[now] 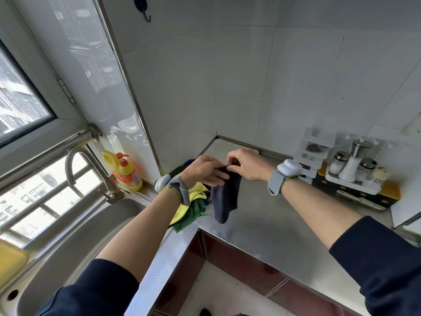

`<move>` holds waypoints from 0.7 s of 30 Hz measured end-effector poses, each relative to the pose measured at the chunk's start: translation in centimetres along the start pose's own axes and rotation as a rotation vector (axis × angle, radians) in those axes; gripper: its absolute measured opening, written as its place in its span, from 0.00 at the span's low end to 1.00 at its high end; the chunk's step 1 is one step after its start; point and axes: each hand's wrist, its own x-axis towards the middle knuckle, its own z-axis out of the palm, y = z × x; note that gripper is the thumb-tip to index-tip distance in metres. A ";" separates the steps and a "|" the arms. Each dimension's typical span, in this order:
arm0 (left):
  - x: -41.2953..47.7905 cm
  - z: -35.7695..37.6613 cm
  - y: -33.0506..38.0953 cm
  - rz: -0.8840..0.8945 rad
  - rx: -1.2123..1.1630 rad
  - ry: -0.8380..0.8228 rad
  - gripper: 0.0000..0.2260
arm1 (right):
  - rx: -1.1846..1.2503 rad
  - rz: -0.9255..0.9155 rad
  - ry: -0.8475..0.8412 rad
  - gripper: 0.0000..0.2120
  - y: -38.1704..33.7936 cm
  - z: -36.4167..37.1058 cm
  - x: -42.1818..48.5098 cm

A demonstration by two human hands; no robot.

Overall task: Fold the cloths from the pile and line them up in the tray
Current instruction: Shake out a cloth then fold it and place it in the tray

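A dark navy cloth hangs in the air over the steel counter, held by its top edge. My left hand grips that edge from the left and my right hand pinches it from the right, the two hands close together. Below my left wrist lies the pile of cloths, with yellow and green ones showing at the counter's corner beside the sink. A small pale edge shows behind my right hand; I cannot tell whether it is the tray.
A steel sink with a tap lies to the left, a yellow soap bottle on its ledge. A white rack and a tray of shakers stand at the back right. Tiled walls close the corner.
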 end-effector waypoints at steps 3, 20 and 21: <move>0.0 -0.2 -0.1 -0.112 0.214 -0.079 0.17 | -0.017 -0.024 0.002 0.01 0.2 -0.8 -0.4; 0.6 -1.8 1.0 0.332 1.085 0.343 0.11 | -0.129 0.096 -0.032 0.07 3.0 -2.0 -2.6; 0.7 -1.9 1.1 0.344 1.021 0.351 0.12 | -0.081 0.111 0.010 0.07 3.2 -2.1 -2.7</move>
